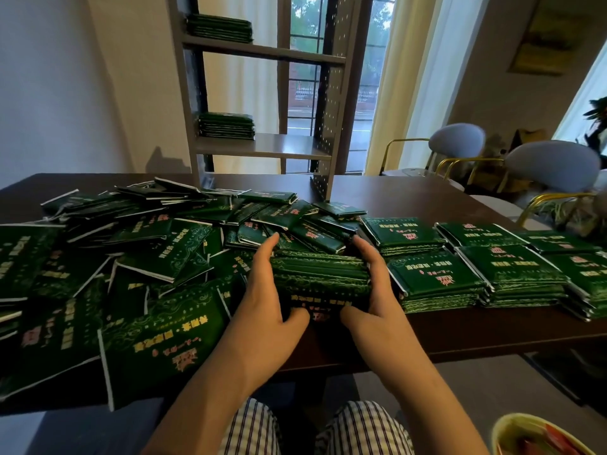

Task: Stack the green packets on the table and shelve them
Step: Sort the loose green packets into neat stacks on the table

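Observation:
A stack of green packets (320, 277) stands near the front edge of the dark table (427, 198). My left hand (267, 290) grips its left side and my right hand (374, 287) grips its right side, thumbs on the near face. A big loose heap of green packets (138, 257) covers the table's left half. Several neat stacks of packets (476, 267) sit in rows to the right. A grey shelf unit (262, 146) rises behind the table, with one stack on its top shelf (219, 27) and one on its lower shelf (226, 125).
Two grey chairs with gold frames (551, 165) stand at the table's right side. A bowl with wrapped items (538, 435) is at the bottom right. A window and curtains are behind the shelf. My legs in checked trousers (315, 428) are below the table edge.

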Motion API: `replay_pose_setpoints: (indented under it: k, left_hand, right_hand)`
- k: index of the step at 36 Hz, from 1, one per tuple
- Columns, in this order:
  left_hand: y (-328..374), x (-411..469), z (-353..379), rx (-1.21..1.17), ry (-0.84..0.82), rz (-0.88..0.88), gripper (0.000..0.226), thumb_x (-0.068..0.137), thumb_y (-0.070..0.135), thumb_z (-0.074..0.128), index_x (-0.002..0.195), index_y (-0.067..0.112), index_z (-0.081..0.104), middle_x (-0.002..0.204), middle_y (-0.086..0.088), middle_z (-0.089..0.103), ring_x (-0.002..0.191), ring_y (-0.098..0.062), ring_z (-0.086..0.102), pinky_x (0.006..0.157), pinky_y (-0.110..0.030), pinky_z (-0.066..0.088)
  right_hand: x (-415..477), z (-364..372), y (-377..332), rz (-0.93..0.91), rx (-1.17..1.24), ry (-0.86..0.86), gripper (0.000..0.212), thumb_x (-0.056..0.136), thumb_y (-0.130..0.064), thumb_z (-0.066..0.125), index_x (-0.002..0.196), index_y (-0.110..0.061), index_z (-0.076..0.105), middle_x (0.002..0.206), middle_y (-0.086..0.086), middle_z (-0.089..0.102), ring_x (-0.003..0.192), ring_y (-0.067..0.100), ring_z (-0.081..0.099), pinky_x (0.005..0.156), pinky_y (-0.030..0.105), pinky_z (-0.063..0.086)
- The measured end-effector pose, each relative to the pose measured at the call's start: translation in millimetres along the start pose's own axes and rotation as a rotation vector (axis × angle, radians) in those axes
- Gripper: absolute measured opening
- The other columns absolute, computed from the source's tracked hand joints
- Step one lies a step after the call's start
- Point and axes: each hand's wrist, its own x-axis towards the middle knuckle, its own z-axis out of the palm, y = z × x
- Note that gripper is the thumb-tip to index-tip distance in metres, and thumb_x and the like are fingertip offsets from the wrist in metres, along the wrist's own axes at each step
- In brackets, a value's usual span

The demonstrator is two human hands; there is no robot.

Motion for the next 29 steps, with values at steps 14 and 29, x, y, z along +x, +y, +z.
replay_pose_setpoints:
  k: [14, 29]
  left_hand:
    - [0.1, 1.3, 4.2, -0.015, 0.207, 0.007, 0.069, 0.091, 0.025, 0.064, 0.145, 0.041, 0.024, 0.136, 0.019, 0.037, 0.114, 0.004, 0.053, 0.090, -0.016, 0.046]
    - [-3.2, 9.5, 6.7, 0.208, 0.222, 0.102, 0.035, 0.097, 0.032, 0.053, 0.131, 0.035, 0.045, 0.123, 0.014, 0.039, 0.103, 0.021, 0.042, 0.072, 0.003, 0.038]
  right_hand:
    - [-4.9, 11.1, 9.4, -0.017, -0.105, 0.361, 0.048, 0.091, -0.017, 0.065, 0.126, -0.041, 0.043, 0.125, -0.012, 0.053, 0.109, 0.002, 0.059, 0.090, 0.035, 0.055]
    - [-4.5, 14.0, 2.3, -0.062, -0.443, 0.391, 0.016, 0.097, -0.025, 0.058, 0.110, -0.026, 0.049, 0.104, -0.019, 0.046, 0.097, -0.015, 0.044, 0.073, 0.001, 0.038]
